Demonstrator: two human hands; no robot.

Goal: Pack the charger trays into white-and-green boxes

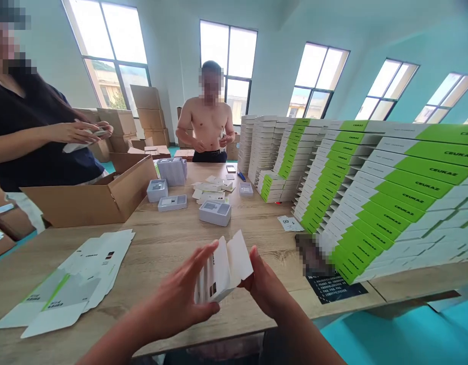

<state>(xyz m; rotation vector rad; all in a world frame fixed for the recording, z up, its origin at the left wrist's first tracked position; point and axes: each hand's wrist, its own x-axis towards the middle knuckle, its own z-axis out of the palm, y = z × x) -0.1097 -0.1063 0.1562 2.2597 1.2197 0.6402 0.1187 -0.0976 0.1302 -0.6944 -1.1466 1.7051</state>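
Observation:
A small white carton (223, 274) with dark print is held above the near edge of the table, its end flap (239, 257) standing out. My left hand (186, 289) grips the carton's left side, thumb below and fingers over the top. My right hand (265, 281) pinches the flap's lower right corner between thumb and fingers. Beyond the carton, a white plastic tray (215, 212) with molded compartments lies on the wooden table. To the left rest flat unfolded cartons (78, 279) in white, grey and green. What is inside the held carton cannot be seen.
Tall stacks of white and green boxes (404, 203) line the right side. A dark printed card (335, 288) lies before them. An open cardboard box (93, 197) stands at left, with more trays (172, 203) beside it. Two co-workers (205, 121) stand across the table.

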